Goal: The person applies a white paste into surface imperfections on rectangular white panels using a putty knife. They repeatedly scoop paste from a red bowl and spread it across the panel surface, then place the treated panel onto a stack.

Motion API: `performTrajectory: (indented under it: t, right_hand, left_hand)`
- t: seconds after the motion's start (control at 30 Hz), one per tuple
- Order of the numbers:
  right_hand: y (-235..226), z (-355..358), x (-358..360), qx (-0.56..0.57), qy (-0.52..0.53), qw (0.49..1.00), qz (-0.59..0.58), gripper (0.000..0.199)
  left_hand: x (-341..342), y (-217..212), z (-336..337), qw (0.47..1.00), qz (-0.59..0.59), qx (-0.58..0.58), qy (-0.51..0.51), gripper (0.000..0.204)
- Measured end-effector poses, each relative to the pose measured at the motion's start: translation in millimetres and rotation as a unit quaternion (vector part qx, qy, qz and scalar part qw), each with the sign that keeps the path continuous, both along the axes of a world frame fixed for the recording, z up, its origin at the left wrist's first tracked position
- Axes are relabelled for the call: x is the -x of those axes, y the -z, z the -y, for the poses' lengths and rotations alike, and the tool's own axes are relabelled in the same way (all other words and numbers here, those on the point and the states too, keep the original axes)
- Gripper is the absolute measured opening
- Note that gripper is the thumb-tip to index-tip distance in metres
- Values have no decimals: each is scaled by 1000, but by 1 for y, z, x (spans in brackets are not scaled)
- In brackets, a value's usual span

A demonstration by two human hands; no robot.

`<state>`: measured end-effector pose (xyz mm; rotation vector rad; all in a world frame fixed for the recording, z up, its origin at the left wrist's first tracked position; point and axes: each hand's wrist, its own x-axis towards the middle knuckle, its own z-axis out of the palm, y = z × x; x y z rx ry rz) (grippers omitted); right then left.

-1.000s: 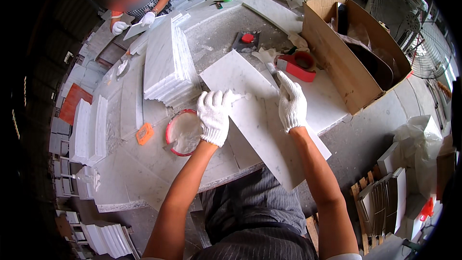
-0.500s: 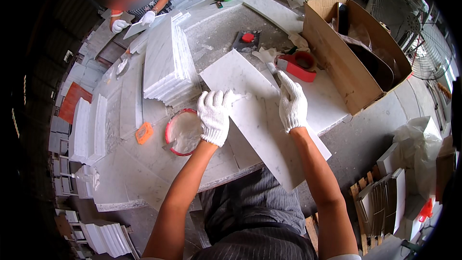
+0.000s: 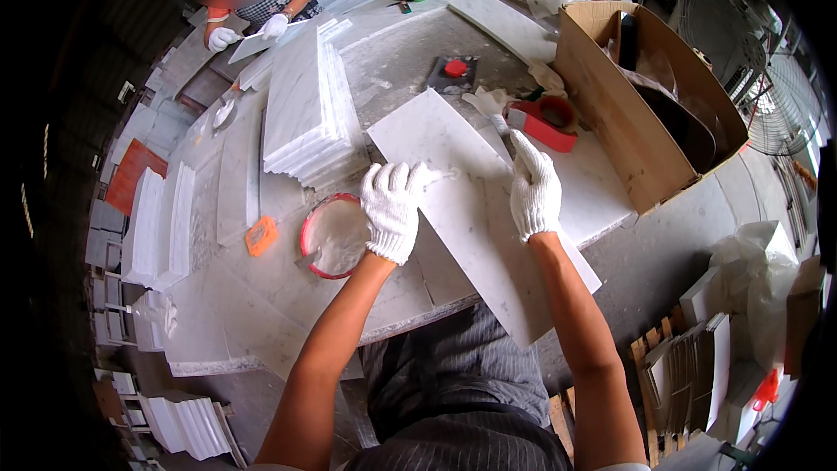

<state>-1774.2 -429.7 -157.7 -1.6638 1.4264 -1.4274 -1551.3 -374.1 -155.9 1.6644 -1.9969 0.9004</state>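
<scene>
Both gloved hands flat, fingers spread, gripping nothing: left hand (image 3: 392, 209) presses on the near-left part of the white marble tile (image 3: 475, 209), right hand (image 3: 534, 187) on its right edge, so the tile sits directly under both palms, lying diagonally on the stone worktable (image 3: 261, 296) with its near end overhanging the table edge toward the person. Just left of the left hand is a red-rimmed bowl (image 3: 327, 235), further left an orange sponge (image 3: 261, 235). Beyond the hands: tile stack (image 3: 305, 113), red tape dispenser (image 3: 545, 120), open cardboard box (image 3: 645, 96); a co-worker's gloved hands (image 3: 248, 32) at far end.
</scene>
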Motion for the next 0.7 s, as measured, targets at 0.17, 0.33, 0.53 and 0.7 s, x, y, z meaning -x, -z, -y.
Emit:
performTrajectory:
  t: [0.17, 0.33, 0.53, 0.7]
  right_hand:
    - [-5, 0, -3, -26, -14, 999, 14, 36]
    - [5, 1, -5, -5, -23, 999, 42, 37]
    - [7, 6, -1, -26, -22, 993, 116, 39]
    - [-1, 0, -9, -82, -30, 986, 140, 37]
  left_hand:
    - [-7, 0, -6, 998, -51, -9, -21, 33]
    - [11, 3, -53, 910, -411, 50, -5, 34]
    - [19, 52, -135, 754, -647, 34, -109, 35]
    - [5, 88, -169, 834, -519, 4, -190, 34]
